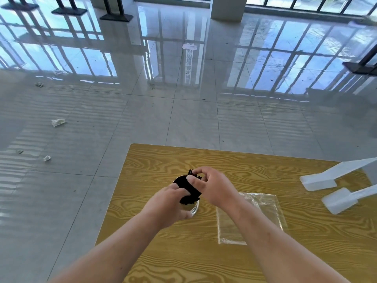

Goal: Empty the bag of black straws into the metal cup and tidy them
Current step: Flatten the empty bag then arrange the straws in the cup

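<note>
**Straws in the cup, both hands closing round the bundle**

The bundle of thin black plastic straws (188, 188) stands in the round shiny metal cup (194, 209) at lower centre of the frame, on the yellow wood-grain surface (265, 166); the person's left hand (170, 203) wraps the cup's side with fingers pressed against the straws, and the right hand (214, 186) is clamped on the top of the bundle, thumb in front and fingers curled behind; a few straw ends poke out above the right hand's fingers. The flat clear plastic bag (250, 217) lies just right of the cup, and it looks empty, so the pouring step seems done and tidying is in hand.

The straws are likely very light, smooth and springy; they would slip and fan out if gripped loosely, so squeezing the bundle all round near its upper end seems the sound hold; the cup looks light enough to tip, hence the steadying hand.

Count: one cup; one bag; one bundle, its straws too many and too dark to count; two white plastic pieces (318, 180) at right.
</note>
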### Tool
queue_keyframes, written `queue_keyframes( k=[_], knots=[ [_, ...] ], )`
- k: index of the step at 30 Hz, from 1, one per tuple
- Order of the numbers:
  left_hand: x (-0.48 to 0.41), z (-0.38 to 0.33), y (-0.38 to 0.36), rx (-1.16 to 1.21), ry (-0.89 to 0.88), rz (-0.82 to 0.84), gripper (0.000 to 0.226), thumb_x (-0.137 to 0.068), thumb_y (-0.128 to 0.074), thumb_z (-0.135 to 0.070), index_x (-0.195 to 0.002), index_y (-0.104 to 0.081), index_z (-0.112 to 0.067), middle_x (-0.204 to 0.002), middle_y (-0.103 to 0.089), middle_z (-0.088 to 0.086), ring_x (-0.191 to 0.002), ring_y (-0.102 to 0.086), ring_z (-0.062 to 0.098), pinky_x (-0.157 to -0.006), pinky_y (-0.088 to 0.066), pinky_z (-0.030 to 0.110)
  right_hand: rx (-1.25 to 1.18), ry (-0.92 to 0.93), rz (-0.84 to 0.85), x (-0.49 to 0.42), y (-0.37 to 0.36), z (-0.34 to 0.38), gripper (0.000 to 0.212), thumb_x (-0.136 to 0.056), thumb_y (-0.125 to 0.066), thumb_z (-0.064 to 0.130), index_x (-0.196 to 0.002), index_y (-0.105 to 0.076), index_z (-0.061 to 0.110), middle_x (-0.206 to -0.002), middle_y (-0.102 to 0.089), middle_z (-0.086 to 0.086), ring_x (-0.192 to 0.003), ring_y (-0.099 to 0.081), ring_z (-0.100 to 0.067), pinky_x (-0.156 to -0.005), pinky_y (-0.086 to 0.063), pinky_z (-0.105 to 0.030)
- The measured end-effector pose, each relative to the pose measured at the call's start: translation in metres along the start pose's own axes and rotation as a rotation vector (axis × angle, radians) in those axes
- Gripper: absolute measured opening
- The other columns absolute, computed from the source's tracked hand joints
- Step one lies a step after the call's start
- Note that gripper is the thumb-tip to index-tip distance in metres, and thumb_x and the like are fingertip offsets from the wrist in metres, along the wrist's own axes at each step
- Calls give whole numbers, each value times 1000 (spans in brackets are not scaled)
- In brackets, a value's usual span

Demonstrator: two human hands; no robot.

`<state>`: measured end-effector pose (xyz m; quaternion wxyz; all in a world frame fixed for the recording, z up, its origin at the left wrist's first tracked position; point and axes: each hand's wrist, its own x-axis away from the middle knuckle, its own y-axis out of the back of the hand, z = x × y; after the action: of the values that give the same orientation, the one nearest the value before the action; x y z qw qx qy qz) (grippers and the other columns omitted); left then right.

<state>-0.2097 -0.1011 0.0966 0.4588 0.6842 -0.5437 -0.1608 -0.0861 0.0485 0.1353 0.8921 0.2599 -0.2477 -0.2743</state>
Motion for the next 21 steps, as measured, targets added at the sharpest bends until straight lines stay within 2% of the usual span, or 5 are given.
queue_keyframes(
  k=[2,5,11,17,21],
  knots=[
    [-4,-3,-4,-82,-34,-11,48,-87,-75,-50,-131,-66,-35,-119,-59,-15,-106,-59,9,-91,-51,28,-43,5,-29,4,6,-10,25,-98,-63,59,-111,-67,39,-68,-56,13,-47,-45,-1,-46,-37,-17],
    [-8,-7,-2,-154,-101,-79,31,-95,-69,-41,-123,-74,-30,-114,-70,-10,-99,-67,12,-89,-55,30,-108,4,-21,12,12,-21,17,-102,-63,52,-102,-68,35,-58,-49,14,-47,-37,-3,-47,-36,-25],
    [-11,-11,26,-156,-155,-120,20,-96,-67,-36,-111,-80,-31,-108,-77,-12,-94,-70,8,-88,-55,29,-137,13,-32,20,14,-28,16,-105,-61,45,-97,-69,34,-68,-58,6,-57,-48,-10,-56,-46,-33],
    [-9,-26,75,9,-59,-167,8,-88,-76,-42,-86,-81,-36,-71,-72,-16,-67,-66,2,-63,-57,30,-207,-18,-48,19,11,-26,18,-104,-61,41,-93,-71,32,-66,-61,8,-62,-54,-13,-61,-50,-36],
    [-9,-31,110,204,-21,-171,10,-84,-81,-44,-74,-77,-45,-62,-72,-11,-51,-60,2,-50,-50,27,-221,-28,-44,18,13,-24,21,-106,-59,36,-93,-72,26,-65,-62,6,-61,-53,-16,-59,-49,-37]
  ],
)
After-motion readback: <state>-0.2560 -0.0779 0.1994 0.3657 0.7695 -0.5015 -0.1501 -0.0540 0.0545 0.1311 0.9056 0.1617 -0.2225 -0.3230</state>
